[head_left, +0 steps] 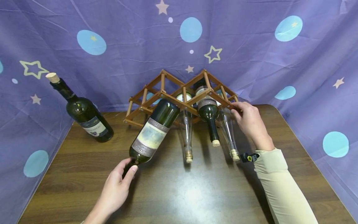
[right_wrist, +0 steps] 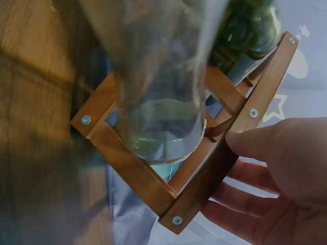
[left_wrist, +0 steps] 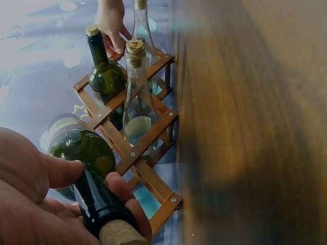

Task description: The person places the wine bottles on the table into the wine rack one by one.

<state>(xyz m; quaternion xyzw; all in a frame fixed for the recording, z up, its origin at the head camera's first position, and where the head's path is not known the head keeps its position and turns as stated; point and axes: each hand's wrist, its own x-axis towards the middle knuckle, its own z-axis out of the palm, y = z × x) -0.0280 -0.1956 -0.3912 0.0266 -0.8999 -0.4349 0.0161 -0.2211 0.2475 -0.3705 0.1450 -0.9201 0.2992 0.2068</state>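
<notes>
My left hand (head_left: 116, 185) grips a dark green wine bottle (head_left: 151, 137) by its neck. The bottle tilts, its base up at the front of a wooden wine rack (head_left: 162, 82) and its corked end towards me. In the left wrist view, thumb and fingers wrap the neck just behind the cork (left_wrist: 120, 234). My right hand (head_left: 250, 123) holds the rack's right end, the thumb on a slat (right_wrist: 204, 184) in the right wrist view. Lying in the rack, necks forward, are a green bottle (head_left: 209, 111) and two clear bottles, one central (head_left: 187, 130), one rightmost (head_left: 227, 127).
Another corked green wine bottle (head_left: 89, 116) stands upright at the left of the wooden table (head_left: 212, 193). A purple curtain (head_left: 134, 56) with stars and dots hangs right behind the rack and along both sides. A small black device (head_left: 250, 157) sits at the right cuff.
</notes>
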